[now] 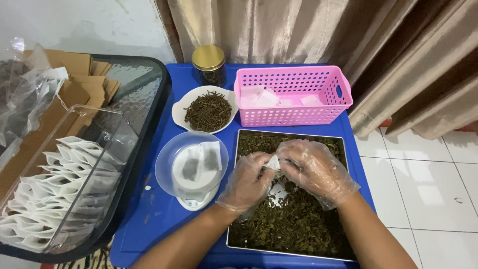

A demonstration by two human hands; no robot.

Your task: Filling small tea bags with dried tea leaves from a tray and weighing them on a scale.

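Note:
Both my hands wear clear plastic gloves and meet over a metal tray [290, 133] of dried green leaves. My left hand [246, 182] and my right hand [311, 169] pinch a small white filter bag [273, 162] between them. To the left of the hands, a small white scale [195, 199] carries a clear round bowl [191, 162] with two filled white bags in it. A white dish [180, 107] of dark dried twigs sits behind the scale.
A pink perforated basket [291, 82] with white bags stands at the back of the blue table [159, 209], next to a gold-lidded jar [208, 64]. At left, a clear bin [102, 119] holds several white bags, with cardboard behind. Curtains hang behind; white floor tiles lie at right.

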